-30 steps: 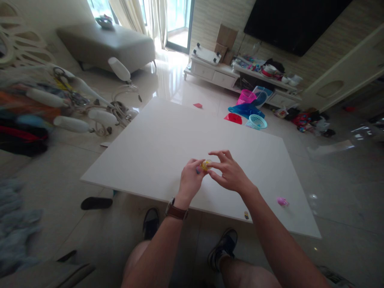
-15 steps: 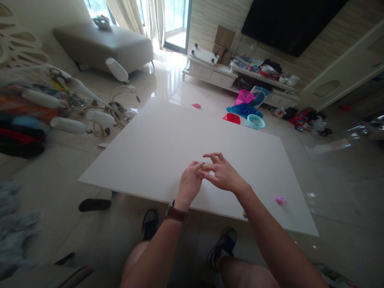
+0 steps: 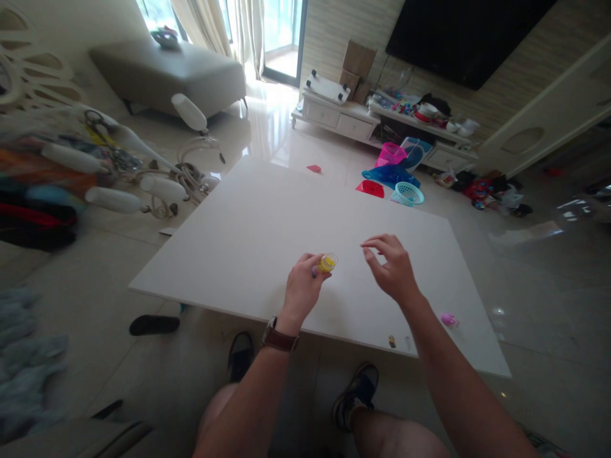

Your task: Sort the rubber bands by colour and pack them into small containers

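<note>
My left hand (image 3: pixel 303 285), with a watch on its wrist, is closed around a small clear jar (image 3: pixel 328 263) with yellow contents. The jar is tilted, its round end facing up and to the right. A bit of purple and blue shows at its lower end. To the right, apart from the jar, my right hand (image 3: pixel 392 267) hovers over the white table (image 3: pixel 248 235). Its thumb and fingers are curved and apart, with nothing visible between them. A small yellow and dark figure (image 3: pixel 392 341) and a tiny clear piece (image 3: pixel 408 342) lie near the table's front edge.
A pink toy (image 3: pixel 449 319) sits on the table beyond my right forearm. Past the far edge, a red basin (image 3: pixel 371 188), a light blue basket (image 3: pixel 407 193) and a pink basket (image 3: pixel 391 154) are on the floor. A lamp (image 3: pixel 165 187) with white shades stands at left.
My right hand has come off the jar and moved right, its fingers now apart. The jar stays in my left hand, and its round end has come into view.
</note>
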`<state>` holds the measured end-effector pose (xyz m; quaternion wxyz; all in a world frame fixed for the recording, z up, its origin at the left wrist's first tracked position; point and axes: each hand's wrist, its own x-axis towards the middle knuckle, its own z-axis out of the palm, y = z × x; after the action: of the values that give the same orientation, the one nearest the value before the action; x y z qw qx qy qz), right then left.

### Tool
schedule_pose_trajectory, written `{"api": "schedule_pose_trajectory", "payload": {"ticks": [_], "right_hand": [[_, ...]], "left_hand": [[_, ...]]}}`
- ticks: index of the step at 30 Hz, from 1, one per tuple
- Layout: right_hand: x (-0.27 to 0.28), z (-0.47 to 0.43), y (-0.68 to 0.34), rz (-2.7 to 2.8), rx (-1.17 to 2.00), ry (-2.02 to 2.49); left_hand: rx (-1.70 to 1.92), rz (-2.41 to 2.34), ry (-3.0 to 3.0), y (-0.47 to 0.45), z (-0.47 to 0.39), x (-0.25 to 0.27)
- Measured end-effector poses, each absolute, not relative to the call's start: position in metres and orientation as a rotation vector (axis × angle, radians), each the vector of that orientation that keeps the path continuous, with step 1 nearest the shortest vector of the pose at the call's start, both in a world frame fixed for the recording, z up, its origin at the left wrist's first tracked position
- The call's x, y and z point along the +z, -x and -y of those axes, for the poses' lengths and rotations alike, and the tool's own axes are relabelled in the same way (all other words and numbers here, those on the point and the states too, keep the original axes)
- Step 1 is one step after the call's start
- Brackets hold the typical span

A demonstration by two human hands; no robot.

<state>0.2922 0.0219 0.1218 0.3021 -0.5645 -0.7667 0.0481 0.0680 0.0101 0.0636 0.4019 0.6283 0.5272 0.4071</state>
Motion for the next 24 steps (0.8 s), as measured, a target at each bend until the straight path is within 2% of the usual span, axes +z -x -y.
{"api": "schedule_pose_trajectory", "payload": {"ticks": [5,9,11,14,17,22,24], "right_hand": [[0.073,0.005,-0.475,1.635,0.017,2.382],[0.038,0.072,-0.582,1.332,0.014,2.709],[0.013,0.106,-0.604,1.156,0.126,2.834],[-0.029,0.142,-0.618,1.094,0.343,2.857],[-0.057,0.152,-0.62,1.268,0.222,2.87],[-0.053,0.127,-0.606,1.346,0.119,2.73],[-0.044,0.108,-0.593,1.393,0.215,2.651]], "left_hand": [[1.029,-1.346,-1.586,-0.065,-0.009,0.064],[1.013,-1.35,-1.579,-0.067,-0.01,0.063],[0.997,-1.358,-1.574,-0.07,-0.01,0.062],[0.968,-1.358,-1.584,-0.076,-0.01,0.058],[0.942,-1.353,-1.61,-0.081,-0.009,0.057],[0.923,-1.337,-1.662,-0.083,-0.008,0.057],[0.929,-1.334,-1.665,-0.083,-0.008,0.057]]}}
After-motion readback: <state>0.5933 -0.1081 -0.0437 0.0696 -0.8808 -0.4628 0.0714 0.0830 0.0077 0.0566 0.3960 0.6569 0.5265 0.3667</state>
